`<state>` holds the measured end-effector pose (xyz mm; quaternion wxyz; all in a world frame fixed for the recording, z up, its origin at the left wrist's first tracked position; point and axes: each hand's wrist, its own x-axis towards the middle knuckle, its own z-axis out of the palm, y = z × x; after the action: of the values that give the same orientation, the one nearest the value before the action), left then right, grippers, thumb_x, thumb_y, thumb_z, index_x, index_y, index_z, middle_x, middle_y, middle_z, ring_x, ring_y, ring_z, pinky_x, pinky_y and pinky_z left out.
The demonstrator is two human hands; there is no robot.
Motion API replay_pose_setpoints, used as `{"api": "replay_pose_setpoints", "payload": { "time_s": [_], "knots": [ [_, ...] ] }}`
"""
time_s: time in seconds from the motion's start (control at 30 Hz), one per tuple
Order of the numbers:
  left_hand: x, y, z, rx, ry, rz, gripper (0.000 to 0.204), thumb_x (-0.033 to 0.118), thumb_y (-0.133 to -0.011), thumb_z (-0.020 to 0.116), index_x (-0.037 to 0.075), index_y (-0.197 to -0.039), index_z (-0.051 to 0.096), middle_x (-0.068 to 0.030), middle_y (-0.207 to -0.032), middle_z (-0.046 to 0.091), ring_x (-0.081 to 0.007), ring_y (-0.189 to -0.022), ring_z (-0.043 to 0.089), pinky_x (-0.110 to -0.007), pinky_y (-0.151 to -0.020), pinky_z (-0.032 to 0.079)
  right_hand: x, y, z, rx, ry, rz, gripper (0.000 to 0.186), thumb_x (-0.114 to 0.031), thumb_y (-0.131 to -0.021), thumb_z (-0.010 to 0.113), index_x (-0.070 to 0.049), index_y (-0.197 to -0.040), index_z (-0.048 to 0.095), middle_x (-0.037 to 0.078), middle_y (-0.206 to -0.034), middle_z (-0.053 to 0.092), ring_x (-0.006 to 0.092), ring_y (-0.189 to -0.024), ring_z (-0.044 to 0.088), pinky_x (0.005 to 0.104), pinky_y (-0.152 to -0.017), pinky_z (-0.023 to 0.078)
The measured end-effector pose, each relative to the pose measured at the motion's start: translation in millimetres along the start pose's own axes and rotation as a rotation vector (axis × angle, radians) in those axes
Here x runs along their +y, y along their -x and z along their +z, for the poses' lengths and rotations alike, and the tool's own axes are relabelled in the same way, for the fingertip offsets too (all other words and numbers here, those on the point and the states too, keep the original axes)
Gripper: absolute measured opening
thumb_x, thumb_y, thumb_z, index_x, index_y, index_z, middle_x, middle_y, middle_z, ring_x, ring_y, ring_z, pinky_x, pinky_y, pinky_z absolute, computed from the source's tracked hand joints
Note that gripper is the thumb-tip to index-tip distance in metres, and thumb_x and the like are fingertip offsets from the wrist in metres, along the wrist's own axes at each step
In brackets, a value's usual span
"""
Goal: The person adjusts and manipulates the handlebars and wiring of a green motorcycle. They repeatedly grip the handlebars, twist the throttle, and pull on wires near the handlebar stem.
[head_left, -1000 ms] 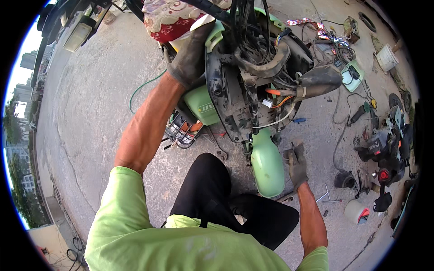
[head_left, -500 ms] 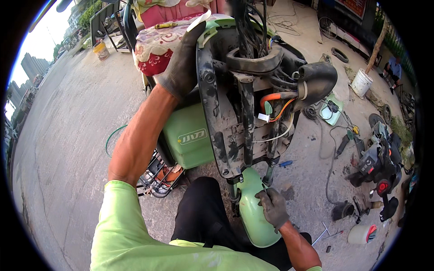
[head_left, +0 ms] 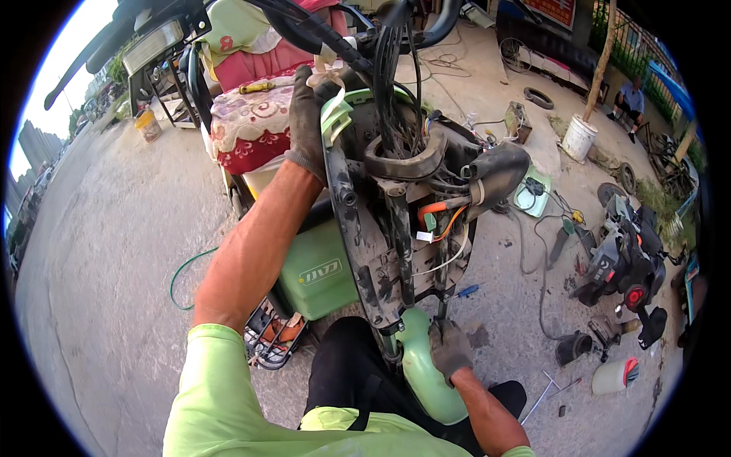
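Observation:
A stripped scooter front stands before me, its dark, dusty front panel (head_left: 358, 228) carrying a green rim at the top. My left hand (head_left: 307, 126), in a dark glove, grips the panel's upper left edge, with the fingers partly hidden. Black cables (head_left: 390, 99) run down through a dark collar (head_left: 405, 156); orange wires and a white connector (head_left: 425, 237) hang below it. Lower down, my gloved right hand (head_left: 449, 349) is closed beside the fork leg, against the green front fender (head_left: 426, 373). What its fingers hold is hidden.
A green body panel (head_left: 318, 270) and a wire basket (head_left: 274, 335) sit to the left. On the ground at right lie a blue-handled screwdriver (head_left: 467, 291), a T-handle wrench (head_left: 542, 396), a white bucket (head_left: 609, 376) and dark scooter parts (head_left: 620, 266). A person (head_left: 630, 103) sits far right.
The view has shifted, bringing the handlebar into sight. My right hand has moved up the fender to the fork leg; the thin item seen at its fingertips is now hidden. My left hand stays at the panel edge.

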<state>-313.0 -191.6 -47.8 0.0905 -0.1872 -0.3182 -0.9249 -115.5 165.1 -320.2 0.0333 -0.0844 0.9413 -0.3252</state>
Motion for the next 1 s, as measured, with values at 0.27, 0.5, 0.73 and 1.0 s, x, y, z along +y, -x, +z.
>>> {"api": "replay_pose_setpoints", "payload": {
  "time_s": [0.27,0.5,0.73,1.0],
  "knots": [
    [-14.3,5.2,34.5,0.146,-0.419,0.239,0.054,0.059,-0.103,0.050,0.009,-0.113,0.068,-0.0056,-0.093,0.073,-0.0195,-0.074,0.071,-0.036,-0.068,0.061,-0.1,2.7,-0.1,0.033,0.002,0.057,0.025,-0.027,-0.099,0.054,-0.006,-0.107,0.067,0.024,-0.102,0.067,0.0478,-0.096,0.064,0.0557,-0.083,0.050],
    [-6.6,-17.1,0.8,-0.150,-0.022,0.075,0.049,0.057,-0.104,0.050,0.011,-0.111,0.066,-0.0036,-0.089,0.072,-0.0151,-0.074,0.070,-0.030,-0.067,0.060,12.7,-3.8,1.7,0.045,-0.163,0.062,0.028,-0.027,-0.101,0.052,-0.003,-0.106,0.067,0.023,-0.099,0.068,0.0454,-0.093,0.066,0.0520,-0.083,0.051],
    [-10.7,-1.4,16.1,-0.086,-0.018,0.035,0.026,0.040,-0.105,0.055,0.016,-0.109,0.065,0.0023,-0.089,0.069,-0.0105,-0.074,0.068,-0.027,-0.068,0.058,-18.0,-25.2,-8.7,0.405,-0.467,0.105,0.034,-0.032,-0.107,0.049,-0.002,-0.100,0.064,0.013,-0.081,0.066,0.0257,-0.070,0.061,0.0389,-0.070,0.050],
    [-13.5,9.4,10.7,0.051,-0.179,-0.053,0.039,0.053,-0.102,0.055,0.016,-0.107,0.063,0.0021,-0.097,0.064,-0.0095,-0.081,0.062,-0.027,-0.071,0.053,9.7,-37.1,-32.7,0.370,-1.062,0.103,0.036,-0.041,-0.106,0.051,-0.008,-0.099,0.063,0.002,-0.081,0.062,0.0081,-0.065,0.053,0.0262,-0.058,0.038]
  ]
}}
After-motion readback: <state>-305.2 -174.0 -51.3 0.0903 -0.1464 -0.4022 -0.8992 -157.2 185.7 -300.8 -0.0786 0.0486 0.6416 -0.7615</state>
